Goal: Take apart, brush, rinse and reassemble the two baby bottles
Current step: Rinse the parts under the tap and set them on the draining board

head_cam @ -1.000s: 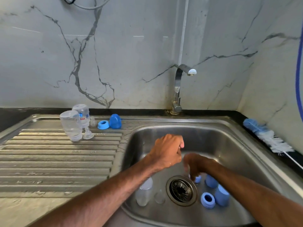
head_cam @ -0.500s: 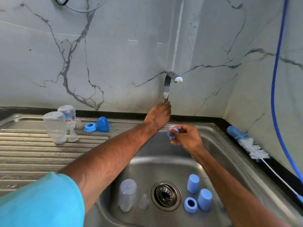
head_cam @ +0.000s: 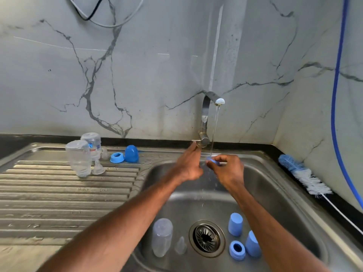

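My right hand [head_cam: 228,170] pinches a small blue bottle ring [head_cam: 213,162] under a thin stream of water from the tap [head_cam: 208,116]. My left hand [head_cam: 188,166] reaches with straight fingers to the tap's lever [head_cam: 196,141] at its base. In the sink basin [head_cam: 275,193] lie a clear bottle [head_cam: 162,236], a clear teat [head_cam: 180,245], two blue caps [head_cam: 235,223] [head_cam: 253,244] and a blue ring [head_cam: 237,250]. On the drainboard [head_cam: 59,193] stand two upturned clear bottles [head_cam: 78,158] [head_cam: 92,145], teats [head_cam: 98,168], a blue ring [head_cam: 117,157] and a blue cap [head_cam: 131,153].
A blue and white bottle brush [head_cam: 303,176] lies on the black counter strip right of the sink. A blue hose [head_cam: 335,95] hangs down the right wall. The drain strainer [head_cam: 206,238] sits in the middle of the basin. Marbled wall behind.
My right hand lifted a blue ring out of the basin up to the tap. My left hand went to the tap lever, and water now runs onto the ring.
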Demonstrator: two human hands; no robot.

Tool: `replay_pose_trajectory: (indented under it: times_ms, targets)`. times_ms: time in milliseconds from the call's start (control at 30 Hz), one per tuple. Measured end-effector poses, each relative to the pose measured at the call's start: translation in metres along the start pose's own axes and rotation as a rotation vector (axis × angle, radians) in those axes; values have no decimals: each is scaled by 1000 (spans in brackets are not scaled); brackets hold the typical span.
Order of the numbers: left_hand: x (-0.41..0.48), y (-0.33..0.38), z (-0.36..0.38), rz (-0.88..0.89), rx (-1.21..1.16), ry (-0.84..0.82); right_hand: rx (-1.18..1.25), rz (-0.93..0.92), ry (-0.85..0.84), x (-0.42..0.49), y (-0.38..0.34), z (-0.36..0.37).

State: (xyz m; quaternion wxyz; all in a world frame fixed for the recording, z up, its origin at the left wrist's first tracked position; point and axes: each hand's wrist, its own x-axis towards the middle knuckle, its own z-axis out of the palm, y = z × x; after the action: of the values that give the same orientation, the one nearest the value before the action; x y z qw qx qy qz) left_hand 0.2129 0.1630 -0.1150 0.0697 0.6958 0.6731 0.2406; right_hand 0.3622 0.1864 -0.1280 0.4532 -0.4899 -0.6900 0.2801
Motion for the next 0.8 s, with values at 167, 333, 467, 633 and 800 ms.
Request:
replay_pose_trajectory:
  times_ms: [167, 333, 467, 633, 800]
  targets:
    - [-21, -11, 34, -248, -633, 161, -2, -210, 104, 3, -5, -5]
    - [-23, -5, 46, -209, -989, 125, -50, -216, 53, -2, -3, 4]
    - [-28, 9, 49, -115, -1031, 152, 14, -47, 30, -3, -6, 9]
    - [-30, 23, 53, -53, -983, 193, 379, 348, 51, -3, -7, 4]
    - [-24, 24, 51, -197, -1039, 268, 601, 527, -135, -3, -12, -3]
